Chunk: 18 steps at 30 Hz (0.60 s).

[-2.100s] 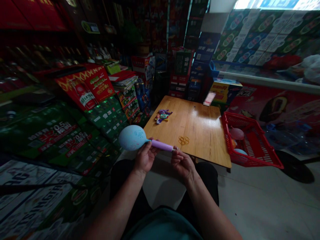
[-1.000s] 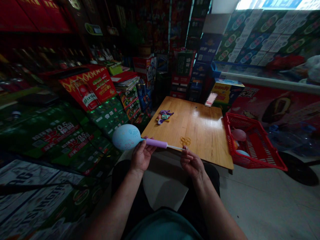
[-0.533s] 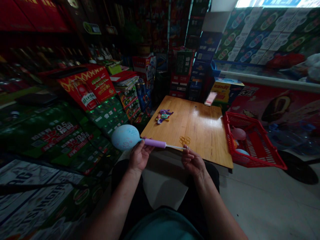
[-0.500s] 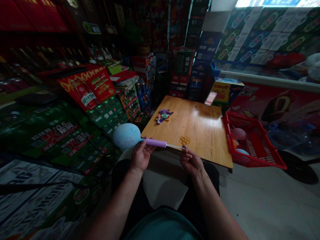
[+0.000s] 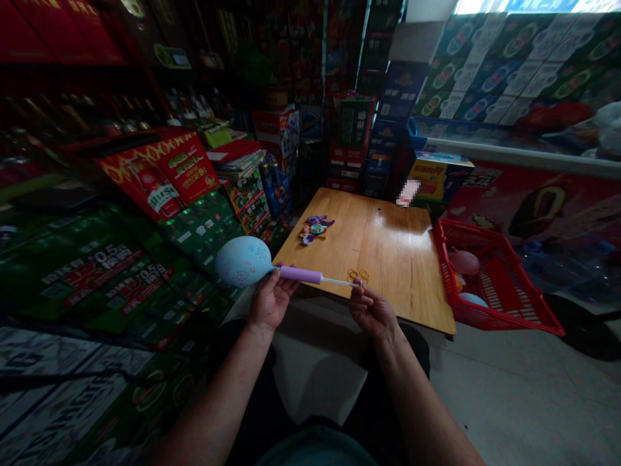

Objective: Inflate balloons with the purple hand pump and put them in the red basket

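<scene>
A purple balloon pump (image 5: 301,275) lies sideways between my hands, above the near edge of the table. On its left end sits an inflated light blue balloon (image 5: 243,261) with a printed pattern. My left hand (image 5: 272,296) is closed around the pump's nozzle end, with the thumb at the balloon's neck. The fingers of my right hand (image 5: 369,307) pinch the end of the white pump rod (image 5: 337,281), which is drawn out of the barrel. Just beyond that hand, several yellow rubber bands (image 5: 358,276) rest on the wood.
On the wooden table (image 5: 383,249) lies a pile of uninflated balloons (image 5: 316,229). To the right, a red basket (image 5: 502,278) holds a pink balloon (image 5: 464,261) and others. Stacked green beer cartons (image 5: 97,259) crowd the left side.
The balloon and pump have shifted very slightly left in view as the camera turned a little. Both hands keep the same hold, and the rod stays drawn out.
</scene>
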### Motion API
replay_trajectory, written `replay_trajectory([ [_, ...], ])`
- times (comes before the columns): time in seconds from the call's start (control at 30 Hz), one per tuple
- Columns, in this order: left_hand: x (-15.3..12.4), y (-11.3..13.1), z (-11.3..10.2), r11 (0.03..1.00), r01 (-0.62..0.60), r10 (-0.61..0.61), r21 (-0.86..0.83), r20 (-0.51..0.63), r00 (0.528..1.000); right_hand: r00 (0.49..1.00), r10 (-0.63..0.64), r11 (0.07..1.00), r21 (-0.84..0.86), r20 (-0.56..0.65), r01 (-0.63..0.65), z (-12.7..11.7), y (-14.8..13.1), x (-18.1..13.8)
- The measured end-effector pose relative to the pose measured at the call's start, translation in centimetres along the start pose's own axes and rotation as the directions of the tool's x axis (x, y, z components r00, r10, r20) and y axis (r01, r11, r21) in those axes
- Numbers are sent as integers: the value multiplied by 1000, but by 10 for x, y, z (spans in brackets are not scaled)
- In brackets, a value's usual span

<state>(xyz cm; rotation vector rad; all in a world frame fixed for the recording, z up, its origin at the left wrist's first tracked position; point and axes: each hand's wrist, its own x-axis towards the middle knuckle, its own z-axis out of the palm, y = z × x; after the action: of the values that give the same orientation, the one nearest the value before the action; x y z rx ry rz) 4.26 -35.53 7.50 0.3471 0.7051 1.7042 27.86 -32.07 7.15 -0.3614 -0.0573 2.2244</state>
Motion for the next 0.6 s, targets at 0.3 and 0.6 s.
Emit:
replay_trajectory([
  [0.3,88,-38,6,993,121,-122,9,46,991,999,41,999,-29,-14,-42,-10,-16,94],
  [0.6,195,-69,-20,986,163,-164,13,51,985,993,112,993,29,-49,-110,-55,-64,191],
])
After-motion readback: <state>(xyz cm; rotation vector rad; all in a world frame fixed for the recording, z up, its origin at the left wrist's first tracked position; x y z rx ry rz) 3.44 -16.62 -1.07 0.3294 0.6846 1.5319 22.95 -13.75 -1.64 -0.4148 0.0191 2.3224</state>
